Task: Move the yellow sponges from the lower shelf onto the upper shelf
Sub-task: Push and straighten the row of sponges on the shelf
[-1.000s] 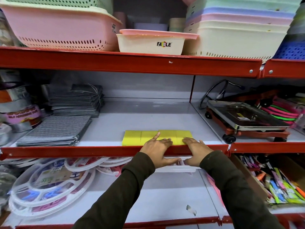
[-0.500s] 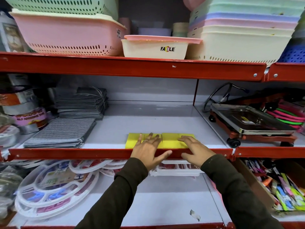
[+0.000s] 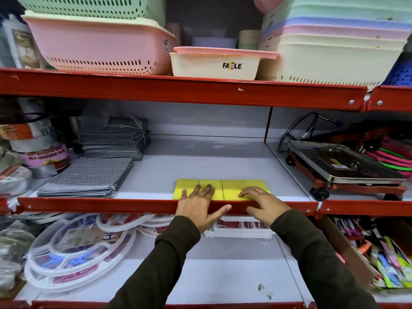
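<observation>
Yellow sponges: four flat rectangular yellow foam sponges lie side by side in one row, edges touching, at the front edge of the white upper shelf, just behind its red metal lip.
Left hand: the left hand lies palm down over the lip, fingers spread flat on the two left sponges, thumb stretched along the red lip; a ring shows on one finger. Grip: open and flat, pressing, nothing enclosed.
Right hand: the right hand rests with bent fingers, tips on the two right sponges, thumb below the lip. Grip: loosely curled, nothing clasped.
Sleeves: both forearms wear dark brown sleeves.
Lower shelf: the white lower shelf carries round white plastic trays at left and a white clear-lidded box under the hands.
Neighbours: stacked grey woven mats lie left of the sponges, well apart; a steel-topped red wheeled trolley stands right.
</observation>
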Tool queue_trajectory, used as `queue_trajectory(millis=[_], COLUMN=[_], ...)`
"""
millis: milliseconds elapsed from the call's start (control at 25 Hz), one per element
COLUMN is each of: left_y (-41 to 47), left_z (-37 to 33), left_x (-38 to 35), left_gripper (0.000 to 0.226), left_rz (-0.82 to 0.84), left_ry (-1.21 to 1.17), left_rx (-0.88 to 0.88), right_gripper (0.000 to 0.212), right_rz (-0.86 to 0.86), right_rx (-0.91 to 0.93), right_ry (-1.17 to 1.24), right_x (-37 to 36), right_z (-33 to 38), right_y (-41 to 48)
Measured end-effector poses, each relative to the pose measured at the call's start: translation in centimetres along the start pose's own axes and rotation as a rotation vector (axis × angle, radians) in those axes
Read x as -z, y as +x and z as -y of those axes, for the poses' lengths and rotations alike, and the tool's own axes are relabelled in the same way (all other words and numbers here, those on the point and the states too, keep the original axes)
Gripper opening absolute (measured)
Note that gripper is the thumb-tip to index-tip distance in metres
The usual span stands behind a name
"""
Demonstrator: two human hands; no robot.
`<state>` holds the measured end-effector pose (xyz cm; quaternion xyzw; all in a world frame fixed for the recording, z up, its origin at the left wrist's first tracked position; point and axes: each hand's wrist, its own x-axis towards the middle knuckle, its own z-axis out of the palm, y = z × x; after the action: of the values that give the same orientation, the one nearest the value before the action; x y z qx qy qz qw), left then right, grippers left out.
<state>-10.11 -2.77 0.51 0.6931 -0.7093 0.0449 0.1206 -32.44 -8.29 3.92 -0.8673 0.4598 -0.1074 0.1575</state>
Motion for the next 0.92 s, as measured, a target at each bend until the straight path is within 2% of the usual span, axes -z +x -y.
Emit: queue_trajectory(millis=[160,480,560,640,760,920], left_y=[-0.1,-0.7,-0.6,-0.5,-0.2,-0.1], left_z=[0.0,0.1,0.2,0.3,0.8,1.0], left_x=[0.0,0.4,0.4,0.4,0.7,1.2], left_gripper=[0.115,0.117,0.116,0.104,0.074,0.068], left_rz=[0.0,0.01,0.044,0.079,0.122,0.157], left_ry=[-0.003,0.016,0.012,0.01,-0.013,-0.013], left_rx=[-0.009,-0.045,-0.05,-0.056,-0.076,-0.099], right_gripper=[0.043,0.06,0.058,0.052,0.046,0.053], right_rz=[-0.02,-0.049,-0.042,-0.03,0.009,0.01], right_rx=[0.007,-0.002,-0.006,-0.006,-0.01,-0.026], right_ry=[0.016,-0.059,-0.055,-0.033,0.008,0.002], right_x=[-0.4,-0.8,-0.9,-0.7,-0.3,0.0], right_z=[0.2,1.3,1.2,1.0,1.0,1.2], right_y=[-0.4,-0.9,-0.8,-0.7,-0.4,-0.1])
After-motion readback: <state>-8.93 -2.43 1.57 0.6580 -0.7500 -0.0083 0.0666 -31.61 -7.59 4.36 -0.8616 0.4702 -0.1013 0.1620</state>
